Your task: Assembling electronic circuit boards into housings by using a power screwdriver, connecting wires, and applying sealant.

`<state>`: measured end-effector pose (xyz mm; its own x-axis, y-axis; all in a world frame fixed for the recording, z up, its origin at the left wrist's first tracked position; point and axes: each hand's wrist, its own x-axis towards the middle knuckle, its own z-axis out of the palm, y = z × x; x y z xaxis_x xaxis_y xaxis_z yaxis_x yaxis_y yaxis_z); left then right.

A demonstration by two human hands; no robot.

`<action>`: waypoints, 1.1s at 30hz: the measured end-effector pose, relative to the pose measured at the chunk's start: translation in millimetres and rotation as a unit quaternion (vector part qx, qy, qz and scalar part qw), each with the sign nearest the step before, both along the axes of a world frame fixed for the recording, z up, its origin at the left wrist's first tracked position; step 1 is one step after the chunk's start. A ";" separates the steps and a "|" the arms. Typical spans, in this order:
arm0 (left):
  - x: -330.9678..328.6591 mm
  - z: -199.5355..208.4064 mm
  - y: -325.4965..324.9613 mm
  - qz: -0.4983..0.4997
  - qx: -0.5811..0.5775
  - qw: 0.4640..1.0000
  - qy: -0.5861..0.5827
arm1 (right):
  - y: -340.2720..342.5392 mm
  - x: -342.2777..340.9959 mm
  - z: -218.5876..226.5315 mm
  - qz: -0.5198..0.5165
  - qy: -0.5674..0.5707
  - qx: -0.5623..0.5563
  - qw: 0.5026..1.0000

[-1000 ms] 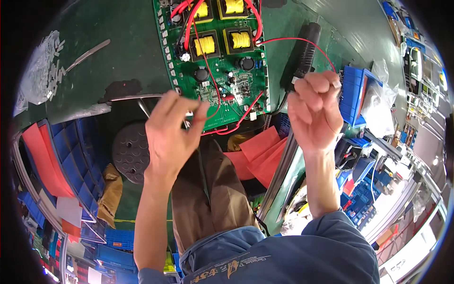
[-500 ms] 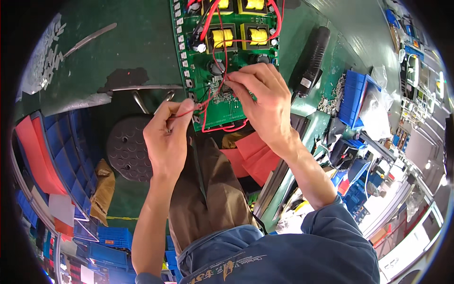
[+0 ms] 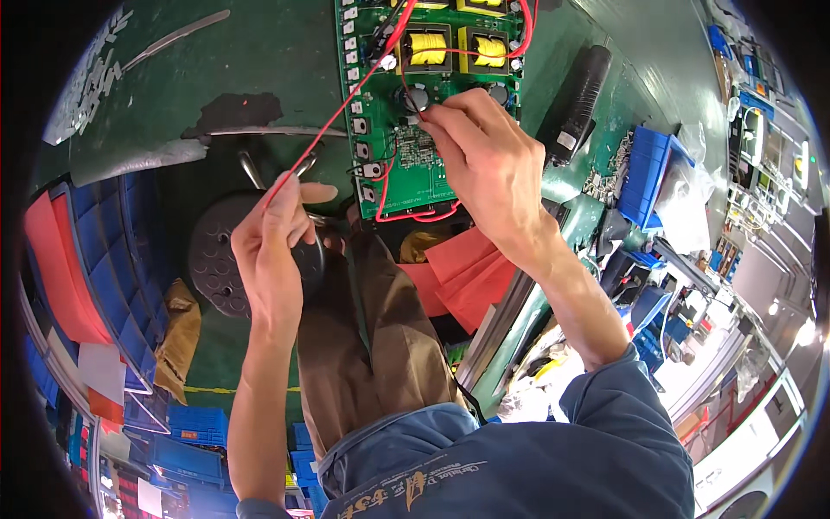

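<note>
The left hand grips the red wire, which slants up and rightward across the board, while the right hand, nearer the board's middle, pinches a thin wire above it.

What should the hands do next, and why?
Perhaps the left hand should ease its red wire toward the green board, because that wire stretches out past the board's edge, while the right hand is over the board.
</note>
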<state>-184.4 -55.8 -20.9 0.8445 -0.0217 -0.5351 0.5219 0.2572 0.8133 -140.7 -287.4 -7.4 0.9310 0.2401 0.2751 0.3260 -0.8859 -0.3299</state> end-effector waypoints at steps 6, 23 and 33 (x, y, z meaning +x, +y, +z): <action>-8.8 7.4 1.9 -0.016 0.038 0.999 -0.025 | 5.1 5.3 12.6 0.008 0.037 -0.038 0.999; -36.4 17.4 9.2 -0.047 0.091 0.995 0.007 | 2.6 2.8 4.6 -0.009 0.086 0.064 0.994; -34.9 21.1 11.5 -0.050 0.095 0.994 0.006 | 4.3 6.6 10.5 -0.010 0.106 0.046 0.993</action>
